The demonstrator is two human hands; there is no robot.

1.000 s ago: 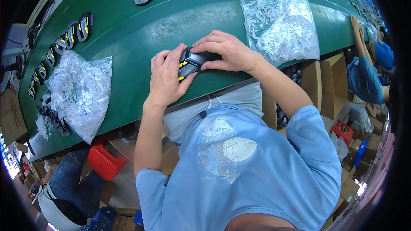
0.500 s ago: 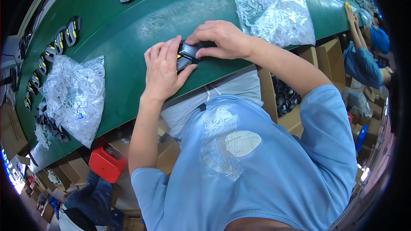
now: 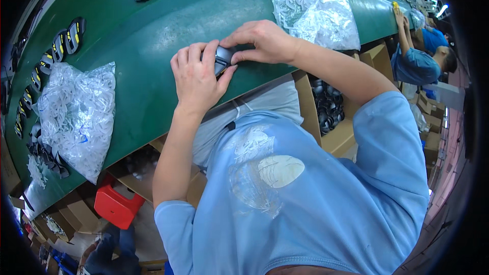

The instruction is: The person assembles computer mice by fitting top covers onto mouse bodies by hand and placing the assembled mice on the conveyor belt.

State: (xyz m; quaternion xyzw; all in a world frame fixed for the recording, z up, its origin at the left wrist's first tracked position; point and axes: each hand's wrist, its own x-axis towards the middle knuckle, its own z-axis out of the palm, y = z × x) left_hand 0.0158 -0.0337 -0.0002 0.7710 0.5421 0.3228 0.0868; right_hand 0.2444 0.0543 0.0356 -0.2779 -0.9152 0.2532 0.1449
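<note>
A grey and black computer mouse [image 3: 222, 58] rests on the green workbench [image 3: 153, 79] in front of me, partly covered by my fingers. My left hand [image 3: 199, 75] is closed on its left side, with the thumb at the near edge. From the right, my right hand [image 3: 266, 43] pinches the other side between thumb and fingers. The mouse's underside is hidden. Both forearms reach over the bench's near edge.
Clear bags of translucent plastic parts lie at left [image 3: 84, 114] and far right [image 3: 318, 15]. More mice [image 3: 58, 46] line the left and far bench. Below stand a carton of dark shells [image 3: 328, 107] and a red stool [image 3: 114, 203]. Another person [image 3: 415, 66] works at right.
The view has shifted slightly, so the bench things sit a little further left. My right fingers have moved a little over the mouse, and both hands stay on it.
</note>
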